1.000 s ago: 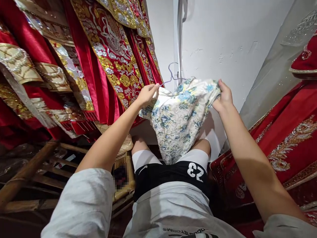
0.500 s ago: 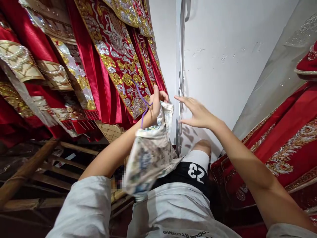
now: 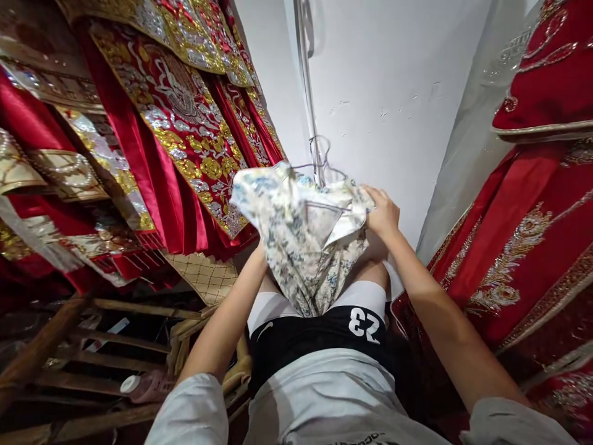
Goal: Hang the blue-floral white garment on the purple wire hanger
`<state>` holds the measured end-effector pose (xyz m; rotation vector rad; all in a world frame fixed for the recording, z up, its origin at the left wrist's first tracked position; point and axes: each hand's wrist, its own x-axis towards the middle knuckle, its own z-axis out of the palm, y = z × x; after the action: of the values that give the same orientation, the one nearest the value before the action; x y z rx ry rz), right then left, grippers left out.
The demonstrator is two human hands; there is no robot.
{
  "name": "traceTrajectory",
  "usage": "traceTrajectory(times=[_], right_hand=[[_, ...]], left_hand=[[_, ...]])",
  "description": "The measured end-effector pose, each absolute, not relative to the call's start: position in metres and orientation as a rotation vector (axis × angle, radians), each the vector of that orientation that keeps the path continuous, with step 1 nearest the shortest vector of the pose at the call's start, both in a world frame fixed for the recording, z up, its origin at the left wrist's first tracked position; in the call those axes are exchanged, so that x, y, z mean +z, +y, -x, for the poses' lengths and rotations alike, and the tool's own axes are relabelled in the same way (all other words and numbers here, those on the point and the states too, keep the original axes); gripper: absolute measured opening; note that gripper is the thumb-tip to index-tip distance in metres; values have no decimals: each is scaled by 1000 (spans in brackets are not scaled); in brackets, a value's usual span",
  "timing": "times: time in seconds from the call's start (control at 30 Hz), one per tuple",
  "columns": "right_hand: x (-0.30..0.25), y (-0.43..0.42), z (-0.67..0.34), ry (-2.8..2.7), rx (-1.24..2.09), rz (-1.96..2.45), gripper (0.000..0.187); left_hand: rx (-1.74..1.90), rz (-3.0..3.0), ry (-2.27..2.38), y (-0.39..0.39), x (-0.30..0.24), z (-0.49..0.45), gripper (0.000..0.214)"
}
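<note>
A pale garment with a blue and green floral print [image 3: 296, 235] hangs bunched in front of my knees, its white lining showing at the right of the neck opening. My right hand [image 3: 383, 213] is closed on the garment's right shoulder edge. The left hand is hidden behind or inside the cloth at the upper left; only my left wrist [image 3: 260, 256] and forearm show below it. A thin dark purple hanger [image 3: 327, 162] pokes up from the neck opening, its hook in front of the wall, with part of its frame crossing the opening.
Red embroidered costumes [image 3: 199, 142] hang at the left, and more red beaded garments [image 3: 523, 247] at the right. A white wall [image 3: 384, 80] with a metal pole [image 3: 303, 68] stands ahead. Lower left are a bamboo frame [image 3: 41, 340] and a white-capped bottle [image 3: 146, 386].
The garment has been raised and spread from over my left forearm. My right hand, open and apart from it before, now grips its edge. The hanger now stands in the neck opening.
</note>
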<state>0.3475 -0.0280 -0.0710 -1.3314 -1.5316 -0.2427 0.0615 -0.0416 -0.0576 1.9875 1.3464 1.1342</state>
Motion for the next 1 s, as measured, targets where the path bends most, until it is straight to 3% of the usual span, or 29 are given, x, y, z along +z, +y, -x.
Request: traceTrajectory(times=[0.2, 0.3, 0.4, 0.53, 0.63, 0.77, 1.0], right_hand=[[-39, -15, -341, -1534, -189, 1432, 49], [-28, -32, -329, -1774, -119, 1155, 65], [-34, -69, -318, -1876, 213, 735, 69], [-92, -104, -285, -1516, 757, 460, 48], [-155, -99, -252, -1294, 957, 657, 38], [-209, -80, -229, -1166, 953, 889, 48], [-228, -82, -237, -1407, 819, 1015, 56]], left_hand=[[1533, -1129, 1036, -42, -121, -42, 41], [1565, -1063, 1006, -49, -142, -51, 45], [1500, -1001, 998, -71, -165, -62, 49], [1461, -908, 949, -99, -192, -79, 59], [1459, -997, 962, -107, -199, -92, 62], [1486, -1061, 1126, -108, -198, -104, 58], [1596, -1074, 1073, -109, -205, -111, 49]])
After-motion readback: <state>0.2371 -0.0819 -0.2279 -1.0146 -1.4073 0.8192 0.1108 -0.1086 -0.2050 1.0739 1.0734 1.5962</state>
